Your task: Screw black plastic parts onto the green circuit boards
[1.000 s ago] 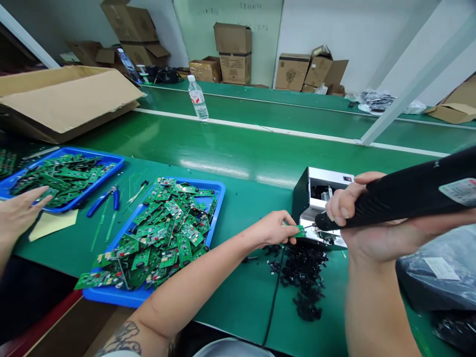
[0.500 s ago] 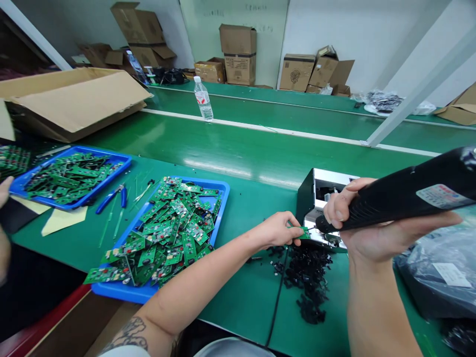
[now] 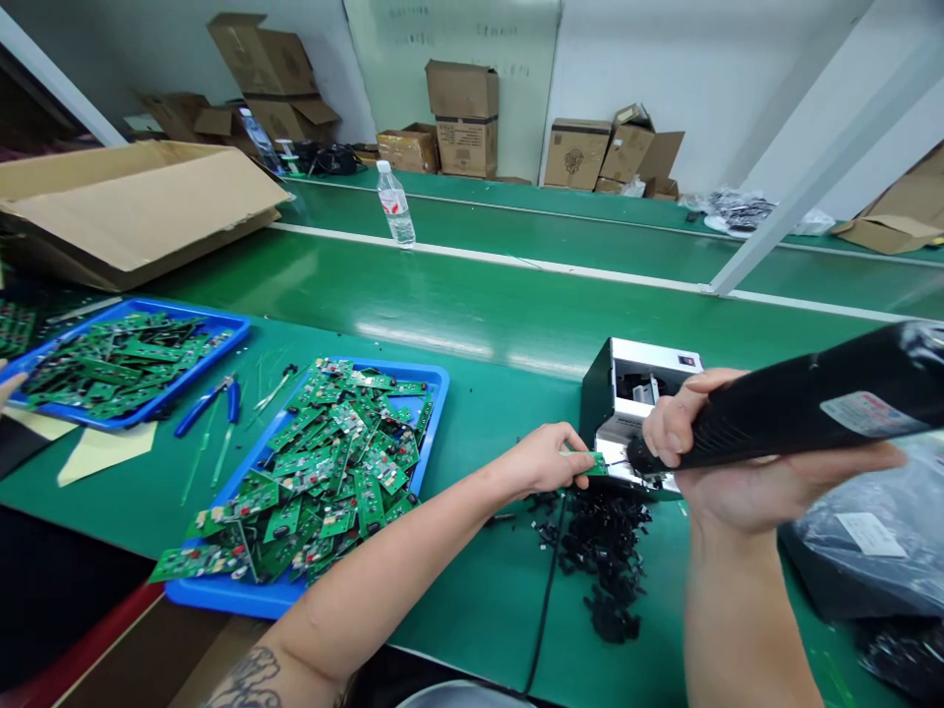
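My left hand pinches a small green circuit board and holds it against the front of a small silver and black machine. My right hand is wrapped round a long black electric screwdriver, whose tip points at the board. Below both hands lies a heap of small black plastic parts, with a black cable running toward me.
A blue tray heaped with green circuit boards sits at my left. A second blue tray of boards, blue pliers and another person's fingers lie further left. An open cardboard box, a water bottle and a dark plastic bag surround the green bench.
The other person's hand at far left has drawn back almost out of view. My hands stay at the machine, and the view has shifted slightly.
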The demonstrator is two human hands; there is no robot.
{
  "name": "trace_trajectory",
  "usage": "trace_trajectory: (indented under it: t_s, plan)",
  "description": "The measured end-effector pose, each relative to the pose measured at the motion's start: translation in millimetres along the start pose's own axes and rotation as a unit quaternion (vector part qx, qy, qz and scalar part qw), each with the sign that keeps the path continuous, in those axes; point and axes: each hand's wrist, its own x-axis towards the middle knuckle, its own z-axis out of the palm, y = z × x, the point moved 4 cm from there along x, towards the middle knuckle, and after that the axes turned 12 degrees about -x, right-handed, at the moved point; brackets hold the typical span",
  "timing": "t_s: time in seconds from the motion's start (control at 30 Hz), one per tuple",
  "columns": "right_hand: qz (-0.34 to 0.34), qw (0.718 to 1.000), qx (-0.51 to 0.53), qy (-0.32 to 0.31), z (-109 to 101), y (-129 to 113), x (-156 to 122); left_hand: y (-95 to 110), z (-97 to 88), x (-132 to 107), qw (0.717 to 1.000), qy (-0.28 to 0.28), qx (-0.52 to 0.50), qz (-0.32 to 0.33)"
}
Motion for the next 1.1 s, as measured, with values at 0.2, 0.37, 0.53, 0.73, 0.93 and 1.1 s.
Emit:
trace_trajectory:
  t_s: [0.2,0.37,0.53,0.73,0.93,1.1]
  plan:
    - [-0.024,0.998,-0.045,0.042,-30,-9,-11,8,0.5,-6,1.0,-0.008,0.0,-0.012]
    - [-0.005,0.998,-0.046,0.047,-34,0,-13,8,0.5,-6,1.0,-0.011,-0.001,-0.016]
    - [0.01,0.997,-0.049,0.066,-33,5,-15,4,0.3,-4,1.0,-0.012,-0.004,-0.017]
    - [0.017,0.997,-0.056,0.054,-35,6,-16,5,-0.4,-5,1.0,-0.011,0.006,-0.012]
    - [0.022,0.998,-0.043,0.028,-31,4,-16,6,0.8,-5,1.0,-0.006,0.012,-0.013]
    - [0.027,0.999,-0.022,0.036,-26,-8,-19,7,1.8,-5,1.0,-0.008,0.009,-0.014]
